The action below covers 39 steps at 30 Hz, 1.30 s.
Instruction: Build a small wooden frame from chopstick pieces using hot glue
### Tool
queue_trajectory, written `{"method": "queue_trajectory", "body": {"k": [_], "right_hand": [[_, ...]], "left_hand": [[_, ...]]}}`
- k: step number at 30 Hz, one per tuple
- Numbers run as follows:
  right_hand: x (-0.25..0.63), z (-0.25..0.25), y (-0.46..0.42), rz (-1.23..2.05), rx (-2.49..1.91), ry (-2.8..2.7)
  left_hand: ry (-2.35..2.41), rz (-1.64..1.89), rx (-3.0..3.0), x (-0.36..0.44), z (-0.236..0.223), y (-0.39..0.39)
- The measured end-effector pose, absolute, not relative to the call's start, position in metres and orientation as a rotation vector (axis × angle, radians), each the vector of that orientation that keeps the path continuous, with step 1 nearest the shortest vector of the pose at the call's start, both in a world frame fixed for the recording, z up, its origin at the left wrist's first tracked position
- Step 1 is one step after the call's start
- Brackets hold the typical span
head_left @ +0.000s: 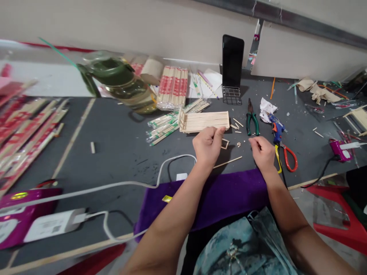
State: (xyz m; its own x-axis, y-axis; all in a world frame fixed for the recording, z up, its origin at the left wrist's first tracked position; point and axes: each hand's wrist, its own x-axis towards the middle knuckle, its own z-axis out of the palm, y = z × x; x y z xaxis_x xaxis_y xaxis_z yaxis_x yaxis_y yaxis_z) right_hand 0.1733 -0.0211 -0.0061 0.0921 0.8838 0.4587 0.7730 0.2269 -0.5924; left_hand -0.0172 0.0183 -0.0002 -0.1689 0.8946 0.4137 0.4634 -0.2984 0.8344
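The left hand (210, 147) is clenched, a stick model (205, 121) just beyond it; the right hand (262, 153) is clenched, green-handled pliers (252, 121) beyond, any contents indiscernible.

The one view comes from a camera worn on the person's head, which faces forward and steeply down over the table (114, 160). It sits above the shirt (237, 244), which shows at the bottom edge, right of centre, with the forearms reaching up and inward from below. The hands (208, 147) lie a little right of the middle, at moderate range, small within a wide field. The wall (143, 23) closes the far side across the top. Its dark rail (286, 17) slopes down to the right, so the view looks tilted. Blur softens the left side.
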Motion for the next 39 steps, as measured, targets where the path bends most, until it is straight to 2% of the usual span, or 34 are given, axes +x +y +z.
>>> {"method": "queue_trajectory", "body": {"k": [4, 8, 12, 16, 29, 39], "right_hand": [[0.176, -0.014, -0.013, 0.083, -1.551, -1.762], [0.179, -0.021, -0.008, 0.069, -1.582, -1.946], [0.18, -0.026, -0.005, 0.07, -1.588, -2.025], [0.183, -0.027, -0.004, 0.038, -1.608, -2.041], [0.182, -0.024, -0.005, 0.063, -1.68, -2.043], [0.18, -0.023, -0.006, 0.136, -1.673, -1.995]], "left_hand": [[1.371, 1.556, 1.791, -0.015, 0.004, 0.021], [1.485, 1.555, 1.994, -0.017, 0.009, 0.022], [1.611, 1.418, 2.197, -0.023, 0.008, 0.028], [1.509, 1.165, 2.359, -0.022, 0.003, 0.034], [1.249, 0.895, 2.374, -0.016, -0.008, 0.038], [1.308, 0.938, 2.257, -0.018, -0.011, 0.038]]}}
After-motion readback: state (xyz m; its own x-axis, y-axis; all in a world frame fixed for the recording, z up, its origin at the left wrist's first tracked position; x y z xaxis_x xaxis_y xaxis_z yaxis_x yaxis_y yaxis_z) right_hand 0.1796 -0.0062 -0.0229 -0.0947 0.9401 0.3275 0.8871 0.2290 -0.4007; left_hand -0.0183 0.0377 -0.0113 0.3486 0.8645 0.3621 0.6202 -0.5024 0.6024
